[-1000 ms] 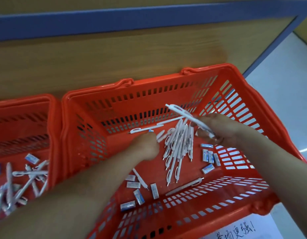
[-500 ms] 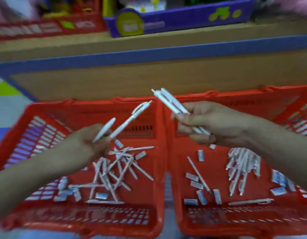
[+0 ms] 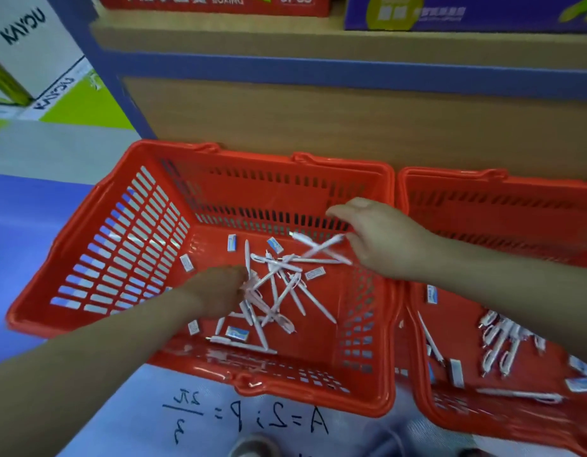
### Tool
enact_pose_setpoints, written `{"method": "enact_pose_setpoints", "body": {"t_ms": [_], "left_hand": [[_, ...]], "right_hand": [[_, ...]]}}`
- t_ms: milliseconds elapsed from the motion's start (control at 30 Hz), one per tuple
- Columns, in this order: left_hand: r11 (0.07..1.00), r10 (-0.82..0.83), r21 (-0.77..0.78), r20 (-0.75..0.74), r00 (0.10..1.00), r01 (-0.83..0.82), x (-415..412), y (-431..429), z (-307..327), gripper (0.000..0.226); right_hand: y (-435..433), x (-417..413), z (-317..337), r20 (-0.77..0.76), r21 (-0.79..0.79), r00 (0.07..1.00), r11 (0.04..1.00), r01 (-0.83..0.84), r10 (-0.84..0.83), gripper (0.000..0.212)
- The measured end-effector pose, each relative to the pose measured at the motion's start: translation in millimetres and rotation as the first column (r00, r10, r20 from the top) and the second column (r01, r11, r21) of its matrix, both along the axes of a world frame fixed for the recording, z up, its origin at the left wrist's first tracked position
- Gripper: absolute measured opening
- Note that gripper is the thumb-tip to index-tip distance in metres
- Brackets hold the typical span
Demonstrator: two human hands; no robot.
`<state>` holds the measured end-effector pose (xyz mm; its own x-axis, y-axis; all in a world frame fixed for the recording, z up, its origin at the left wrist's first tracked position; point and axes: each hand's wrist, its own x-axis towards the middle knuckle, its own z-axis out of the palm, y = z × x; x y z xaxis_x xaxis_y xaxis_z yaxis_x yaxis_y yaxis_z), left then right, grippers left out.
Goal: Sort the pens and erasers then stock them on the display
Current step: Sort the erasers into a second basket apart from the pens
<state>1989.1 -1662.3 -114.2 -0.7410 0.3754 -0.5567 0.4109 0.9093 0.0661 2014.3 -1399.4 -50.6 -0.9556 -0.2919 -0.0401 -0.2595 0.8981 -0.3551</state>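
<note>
The left red basket point(image 3: 97, 245) holds a loose heap of white pens point(image 3: 279, 285) and a few small white-and-blue erasers point(image 3: 232, 243). My left hand point(image 3: 219, 290) is down in the heap, its fingers curled round blurred pens at the heap's left side. My right hand point(image 3: 387, 239) hovers over the same basket's right side with its fingers loose. Two blurred white pens point(image 3: 318, 248) lie crossed just off its fingertips. At the right, the right red basket point(image 3: 483, 206) holds a bunch of pens point(image 3: 503, 344) and scattered erasers point(image 3: 432, 294).
Both baskets stand on a blue mat point(image 3: 127, 417) with handwriting on it, against a wooden display base with a blue edge point(image 3: 318, 74). Boxed goods point(image 3: 450, 11) sit on the shelf above. White cartons point(image 3: 25, 44) stand at the far left.
Both hands lifted pens out of the right basket, carried them left, and are now down in the left basket. The pens that my right hand held now lie off its fingertips.
</note>
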Motion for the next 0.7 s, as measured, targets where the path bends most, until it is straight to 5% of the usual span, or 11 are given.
{"method": "enact_pose_setpoints", "body": {"t_ms": [133,300,500,700], "left_hand": [[0.924,0.164,0.374,-0.202,0.966,-0.078,-9.6,19.7,21.2,0.027],[0.738,0.07,0.654,-0.316,0.946,0.164,-6.7,97.9,100.1,0.026],[0.673,-0.34,0.557,-0.352,0.872,0.487,20.6,219.9,131.4,0.023],[0.774,-0.559,0.234,-0.184,0.808,0.589,43.1,302.1,41.9,0.026]], "right_hand": [[22.2,8.7,22.8,-0.129,-0.282,0.977,0.951,0.126,-0.168,0.035],[97.4,32.8,34.6,0.008,-0.604,0.877,0.697,0.387,-0.48,0.033],[198.2,109.8,-15.7,0.13,-0.333,0.725,0.659,0.674,-0.676,0.036],[264.7,136.3,-74.5,0.268,-0.069,0.624,0.631,0.772,-0.734,0.02]]}}
